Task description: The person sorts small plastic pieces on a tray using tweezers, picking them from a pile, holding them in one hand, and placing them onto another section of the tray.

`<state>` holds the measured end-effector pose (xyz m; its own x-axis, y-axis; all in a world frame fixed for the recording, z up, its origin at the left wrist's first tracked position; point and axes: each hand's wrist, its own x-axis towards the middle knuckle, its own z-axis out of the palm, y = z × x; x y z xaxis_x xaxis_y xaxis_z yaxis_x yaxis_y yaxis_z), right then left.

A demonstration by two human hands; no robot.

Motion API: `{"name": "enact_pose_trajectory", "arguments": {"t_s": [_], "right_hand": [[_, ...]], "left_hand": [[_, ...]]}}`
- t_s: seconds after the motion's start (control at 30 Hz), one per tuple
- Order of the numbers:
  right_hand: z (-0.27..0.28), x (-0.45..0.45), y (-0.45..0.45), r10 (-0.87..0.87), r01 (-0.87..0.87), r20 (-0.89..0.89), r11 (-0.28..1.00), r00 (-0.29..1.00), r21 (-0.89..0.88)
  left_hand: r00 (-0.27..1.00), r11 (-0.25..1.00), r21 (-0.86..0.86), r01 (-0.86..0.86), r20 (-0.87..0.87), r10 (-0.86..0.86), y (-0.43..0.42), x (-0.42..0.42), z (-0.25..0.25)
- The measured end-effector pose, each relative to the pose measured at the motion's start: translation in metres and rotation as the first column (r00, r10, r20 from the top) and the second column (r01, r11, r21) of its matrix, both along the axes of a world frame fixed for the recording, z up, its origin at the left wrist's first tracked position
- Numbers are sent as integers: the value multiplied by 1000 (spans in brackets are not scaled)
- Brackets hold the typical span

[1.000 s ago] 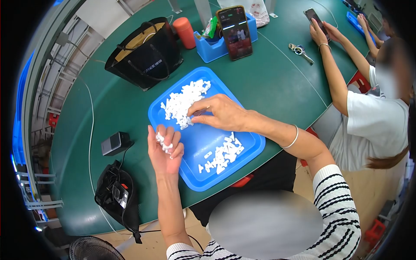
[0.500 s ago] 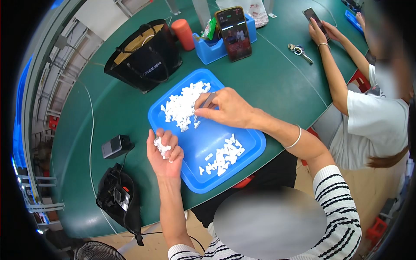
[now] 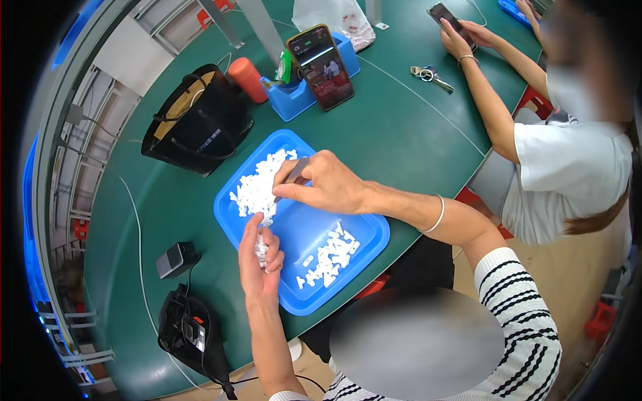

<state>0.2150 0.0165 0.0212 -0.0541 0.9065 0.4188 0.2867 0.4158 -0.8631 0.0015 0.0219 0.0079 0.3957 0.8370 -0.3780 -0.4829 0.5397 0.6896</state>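
Note:
A blue tray bears two groups of small white plastic pieces: a larger heap at its far side and a smaller scatter at its near side. My right hand pinches flat grey metal tweezers beside the larger heap; their tips are mostly hidden by my fingers. At the tray's left edge, my left hand is turned up, its fingers curled around several white pieces.
Behind the tray stand a black tote bag, a red cylinder, a blue holder and a propped phone. A power bank and black pouch lie left. Keys lie near another person's hands.
The whole view has shifted, moving the tray down and left in it. My left hand has come closer to my right hand and the larger heap, its fingers still curled around the pieces.

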Motion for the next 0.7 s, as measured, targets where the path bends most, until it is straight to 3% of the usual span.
{"name": "enact_pose_trajectory", "arguments": {"t_s": [0.13,0.23,0.5,0.57,0.7], "right_hand": [[1,-7,-4,80,-73,-150,996,985,56],[0,-8,-7,107,-103,-132,994,986,38],[3,-6,-7,174,-170,-112,985,978,44],[2,-5,-6,141,-147,-244,989,960,-9],[10,0,-6,121,-151,-292,985,949,-83]], "left_hand": [[973,971,169,168,-189,-135,-6,9,7],[955,960,218,175,-276,-111,-7,11,4],[947,974,178,139,-311,-79,-5,6,3],[940,972,183,147,-332,-80,-6,6,3],[921,963,222,156,-385,-60,-8,9,5]]}}
